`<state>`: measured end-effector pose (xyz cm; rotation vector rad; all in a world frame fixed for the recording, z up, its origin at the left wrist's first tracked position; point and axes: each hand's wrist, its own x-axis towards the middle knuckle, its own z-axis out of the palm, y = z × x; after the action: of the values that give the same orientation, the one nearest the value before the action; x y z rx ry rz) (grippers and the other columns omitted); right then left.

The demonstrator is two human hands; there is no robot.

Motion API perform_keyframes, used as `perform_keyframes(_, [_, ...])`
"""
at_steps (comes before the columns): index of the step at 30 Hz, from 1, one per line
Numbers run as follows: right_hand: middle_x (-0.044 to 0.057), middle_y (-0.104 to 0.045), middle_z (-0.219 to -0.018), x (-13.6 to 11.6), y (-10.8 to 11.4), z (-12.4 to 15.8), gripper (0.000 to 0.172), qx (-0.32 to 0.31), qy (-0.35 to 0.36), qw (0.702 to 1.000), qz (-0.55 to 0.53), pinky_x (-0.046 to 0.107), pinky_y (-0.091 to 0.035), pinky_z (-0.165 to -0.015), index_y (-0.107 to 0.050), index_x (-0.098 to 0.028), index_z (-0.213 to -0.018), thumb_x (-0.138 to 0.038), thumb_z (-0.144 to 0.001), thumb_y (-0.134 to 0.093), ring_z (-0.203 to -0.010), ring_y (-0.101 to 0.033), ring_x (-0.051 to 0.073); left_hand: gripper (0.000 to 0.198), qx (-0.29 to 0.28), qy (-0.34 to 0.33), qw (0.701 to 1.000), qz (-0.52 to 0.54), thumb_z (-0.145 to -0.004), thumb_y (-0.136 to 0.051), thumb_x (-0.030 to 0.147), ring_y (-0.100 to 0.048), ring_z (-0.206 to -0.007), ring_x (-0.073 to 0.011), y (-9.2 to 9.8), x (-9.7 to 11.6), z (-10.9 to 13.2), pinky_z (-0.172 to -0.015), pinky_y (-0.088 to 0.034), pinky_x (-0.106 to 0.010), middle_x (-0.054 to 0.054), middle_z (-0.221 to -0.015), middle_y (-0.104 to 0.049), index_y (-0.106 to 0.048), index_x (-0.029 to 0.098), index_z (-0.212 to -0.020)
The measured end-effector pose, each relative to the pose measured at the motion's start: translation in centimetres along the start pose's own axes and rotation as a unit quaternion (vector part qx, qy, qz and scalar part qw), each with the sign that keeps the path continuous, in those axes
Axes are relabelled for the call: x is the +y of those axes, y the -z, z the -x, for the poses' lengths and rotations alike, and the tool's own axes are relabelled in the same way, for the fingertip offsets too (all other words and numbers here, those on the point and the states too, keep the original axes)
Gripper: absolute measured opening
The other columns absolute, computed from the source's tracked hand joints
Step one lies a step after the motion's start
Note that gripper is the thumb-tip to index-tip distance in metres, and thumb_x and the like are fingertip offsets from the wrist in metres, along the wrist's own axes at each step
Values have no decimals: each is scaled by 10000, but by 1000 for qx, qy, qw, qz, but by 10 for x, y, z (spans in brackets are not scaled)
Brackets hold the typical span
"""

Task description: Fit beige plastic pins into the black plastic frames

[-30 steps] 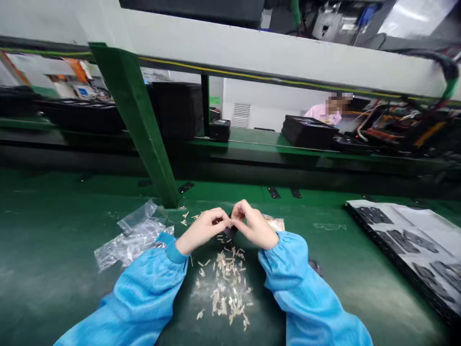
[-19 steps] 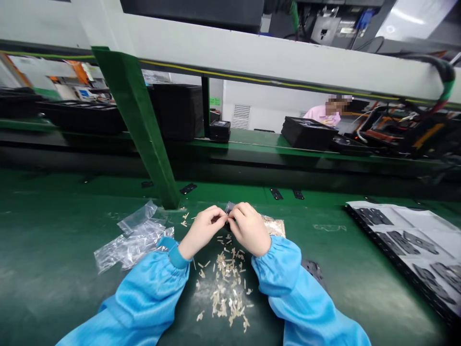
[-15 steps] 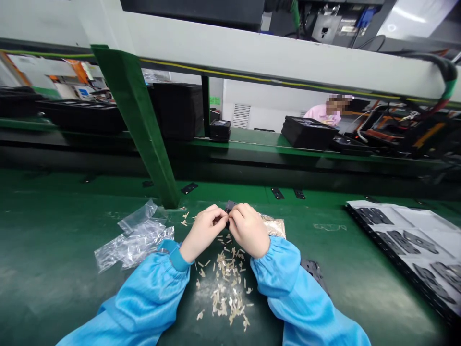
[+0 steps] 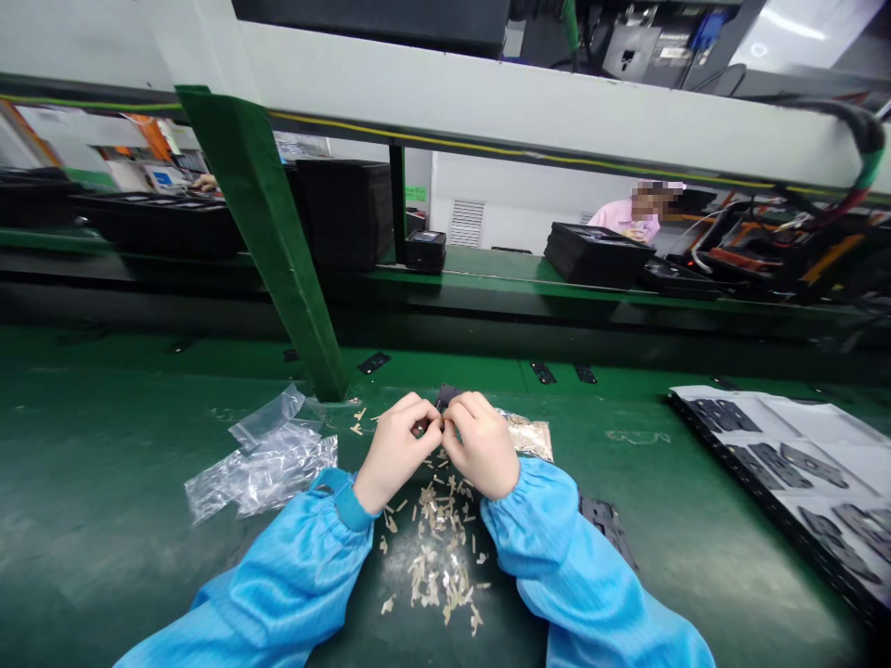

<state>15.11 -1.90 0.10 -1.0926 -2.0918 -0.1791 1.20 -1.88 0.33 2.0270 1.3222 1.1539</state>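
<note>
My left hand (image 4: pixel 398 447) and my right hand (image 4: pixel 482 445) meet in the middle, fingertips pinched close together. Between them a small dark plastic part (image 4: pixel 446 393) pokes out beyond the fingers; most of it is hidden. Each hand is closed at its edge, though the exact grip of each finger is covered. Below the hands, many small beige slips (image 4: pixel 438 520) lie scattered on the green work surface. Beside my right hand is a clear bag of beige pieces (image 4: pixel 530 436). Another black plastic part (image 4: pixel 605 524) lies partly behind my right sleeve.
Crumpled clear bags (image 4: pixel 271 464) lie at left, near a slanted green post (image 4: pixel 268 250). A tray (image 4: pixel 780 413) with several black parts stands at right. Several flat black parts (image 4: pixel 374 363) lie on the rear strip. A person in pink (image 4: pixel 623 218) is beyond the stacked black trays (image 4: pixel 595 255).
The flat black parts on the rear strip have shifted slightly to the right. My left hand has moved a little; both hands remain pinched together at the dark plastic part.
</note>
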Motion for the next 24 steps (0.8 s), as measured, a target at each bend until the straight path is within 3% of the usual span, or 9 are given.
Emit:
perform_keyframes(4, [53, -542, -729, 1, 12, -3, 150, 16, -16, 999, -45, 296, -424, -656, -503, -178, -670, -86, -761, -428, -720, -480, 175, 148, 7, -18, 1000, 6, -728, -483, 90, -472, -619, -122, 7, 4, -1, -582, -367, -232, 23, -642, -467, -514, 172, -609])
perform_keyframes(10, [39, -535, -703, -2, 22, -5, 222, -6, -16, 993, -119, 304, -410, -648, -498, -184, -629, -209, -847, -464, -695, -480, 165, 162, 10, -58, 998, 11, -755, -477, 100, -486, -659, -125, 16, 10, 0, -618, -375, -239, 12, -673, -488, -507, 173, -614])
perform_keyframes(15, [46, -544, -801, -3, 26, -6, 70, 9, -45, 979, -197, 314, -449, -714, -556, -188, -758, -178, -808, -508, -797, -529, 175, 157, 8, -95, 995, 1, -772, -477, 111, -498, -672, -129, 19, 14, 2, -631, -390, -245, 0, -693, -503, -530, 171, -637])
perform_keyframes(24, [42, -550, -802, -3, 26, -8, 99, 1, -29, 971, -236, 303, -457, -715, -582, -187, -761, -139, -812, -513, -797, -543, 165, 159, 2, -119, 993, -26, -784, -469, 134, -516, -674, -134, 22, 17, 3, -628, -413, -250, -8, -706, -517, -558, 181, -660])
